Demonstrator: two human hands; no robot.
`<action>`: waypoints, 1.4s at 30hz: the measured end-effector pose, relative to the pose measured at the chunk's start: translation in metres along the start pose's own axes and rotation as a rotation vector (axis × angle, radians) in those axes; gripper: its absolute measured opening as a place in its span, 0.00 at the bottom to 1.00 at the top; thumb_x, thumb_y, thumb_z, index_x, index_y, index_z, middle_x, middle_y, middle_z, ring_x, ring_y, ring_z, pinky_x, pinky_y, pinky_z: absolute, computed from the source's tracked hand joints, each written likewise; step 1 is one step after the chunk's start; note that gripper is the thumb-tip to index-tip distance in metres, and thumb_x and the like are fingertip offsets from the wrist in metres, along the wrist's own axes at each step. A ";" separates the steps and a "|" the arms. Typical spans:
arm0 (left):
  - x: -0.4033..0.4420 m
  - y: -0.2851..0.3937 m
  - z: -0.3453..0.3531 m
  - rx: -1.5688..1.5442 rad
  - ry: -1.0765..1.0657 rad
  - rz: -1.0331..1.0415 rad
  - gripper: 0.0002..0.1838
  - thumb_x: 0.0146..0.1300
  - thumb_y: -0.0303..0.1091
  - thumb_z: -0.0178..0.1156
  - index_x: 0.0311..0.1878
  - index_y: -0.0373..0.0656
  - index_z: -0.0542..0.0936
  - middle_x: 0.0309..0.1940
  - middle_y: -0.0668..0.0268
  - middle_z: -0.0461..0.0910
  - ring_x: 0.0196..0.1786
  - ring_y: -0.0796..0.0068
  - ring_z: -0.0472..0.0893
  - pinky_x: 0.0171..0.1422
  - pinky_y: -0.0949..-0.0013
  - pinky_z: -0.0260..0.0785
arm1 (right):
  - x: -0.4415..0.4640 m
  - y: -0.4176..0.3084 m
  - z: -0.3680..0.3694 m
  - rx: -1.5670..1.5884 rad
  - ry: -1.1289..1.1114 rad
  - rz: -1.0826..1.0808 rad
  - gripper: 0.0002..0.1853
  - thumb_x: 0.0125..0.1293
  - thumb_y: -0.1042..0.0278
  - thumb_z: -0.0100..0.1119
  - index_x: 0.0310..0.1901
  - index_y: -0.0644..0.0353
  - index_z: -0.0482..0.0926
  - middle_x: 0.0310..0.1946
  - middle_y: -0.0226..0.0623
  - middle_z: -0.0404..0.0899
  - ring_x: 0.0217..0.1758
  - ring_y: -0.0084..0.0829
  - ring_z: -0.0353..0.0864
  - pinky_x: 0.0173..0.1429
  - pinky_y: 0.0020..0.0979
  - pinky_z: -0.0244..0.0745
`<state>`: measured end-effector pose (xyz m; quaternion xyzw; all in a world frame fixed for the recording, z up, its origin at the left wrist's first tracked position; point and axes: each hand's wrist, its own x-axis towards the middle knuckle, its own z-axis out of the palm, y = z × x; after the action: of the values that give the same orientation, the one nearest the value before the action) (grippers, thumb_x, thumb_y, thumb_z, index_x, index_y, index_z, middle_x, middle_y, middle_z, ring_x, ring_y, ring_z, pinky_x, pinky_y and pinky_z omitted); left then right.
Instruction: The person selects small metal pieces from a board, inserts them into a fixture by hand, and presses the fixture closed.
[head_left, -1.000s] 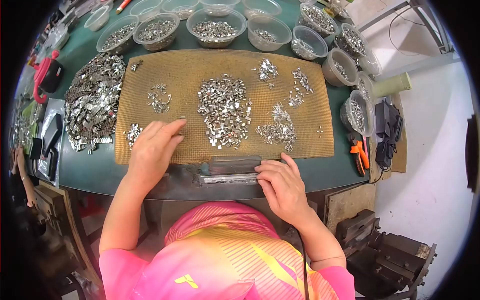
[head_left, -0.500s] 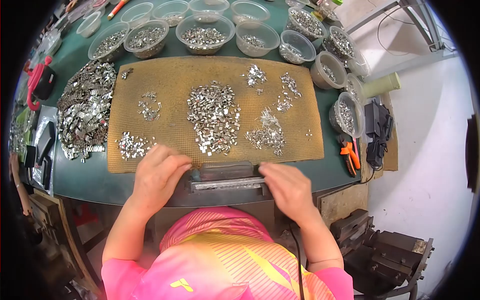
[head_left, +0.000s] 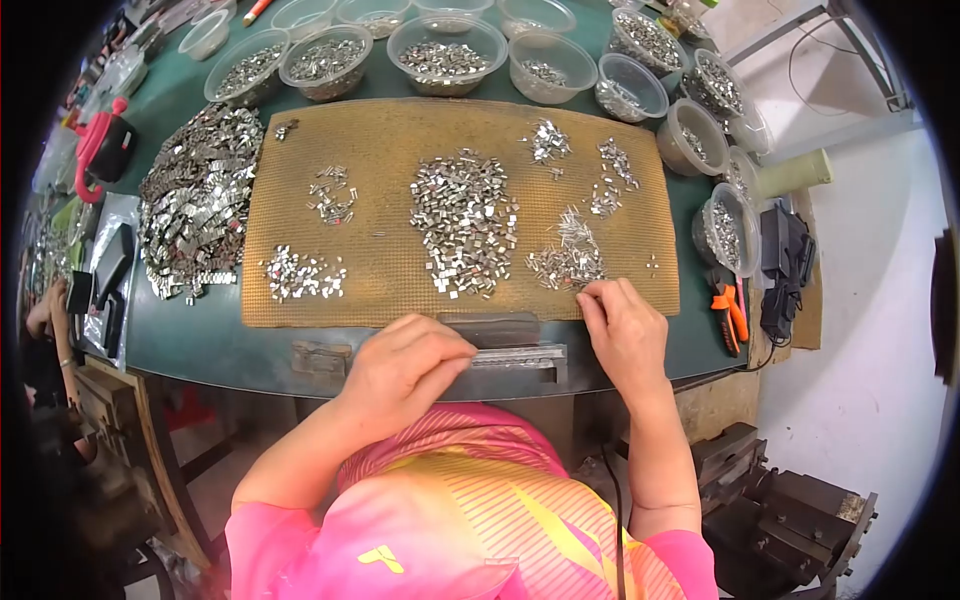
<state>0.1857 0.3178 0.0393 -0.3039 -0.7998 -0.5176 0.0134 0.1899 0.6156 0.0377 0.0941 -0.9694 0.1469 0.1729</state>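
My left hand is closed, with thumb and fingertips pinched at the left end of a narrow metal channel fixture by the table's front edge. Whatever is between those fingers is too small to make out. My right hand is beyond the fixture's right end, its thumb and forefinger pinched at the near edge of a heap of thin metal pins. I cannot tell what that pinch holds. In the middle of the tan ribbed mat lies a large heap of small shiny metal pieces.
Plastic tubs of metal parts line the mat's back and right side. A tall pile of metal pieces lies to the left. Orange-handled pliers lie at right. A small metal block sits left of my left hand.
My right hand has left the fixture's right end and reached forward to the pins. My left hand has shifted right onto the fixture's left end, uncovering the small block. The whole view has shifted slightly.
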 end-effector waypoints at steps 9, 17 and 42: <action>-0.005 -0.001 0.014 0.079 -0.019 0.041 0.09 0.63 0.24 0.73 0.45 0.43 0.86 0.43 0.64 0.83 0.46 0.57 0.83 0.49 0.57 0.77 | -0.004 0.019 -0.006 0.037 0.061 0.073 0.07 0.69 0.72 0.74 0.41 0.58 0.82 0.32 0.33 0.84 0.30 0.36 0.85 0.34 0.35 0.78; -0.005 0.003 0.020 0.235 0.029 0.160 0.12 0.59 0.22 0.73 0.46 0.40 0.85 0.43 0.61 0.81 0.47 0.56 0.83 0.50 0.57 0.79 | -0.013 0.028 -0.007 0.075 0.091 0.180 0.06 0.69 0.72 0.73 0.40 0.58 0.82 0.33 0.34 0.84 0.31 0.37 0.86 0.35 0.37 0.79; 0.012 -0.037 -0.066 0.573 0.225 0.038 0.11 0.63 0.26 0.74 0.49 0.43 0.88 0.43 0.62 0.84 0.46 0.57 0.84 0.48 0.58 0.79 | -0.004 0.026 -0.030 -0.123 -0.114 0.049 0.04 0.69 0.72 0.72 0.41 0.55 0.84 0.37 0.39 0.81 0.40 0.47 0.85 0.43 0.44 0.80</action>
<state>0.1383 0.2583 0.0435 -0.2434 -0.9008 -0.3011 0.1967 0.1969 0.6496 0.0566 0.0676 -0.9868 0.0857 0.1195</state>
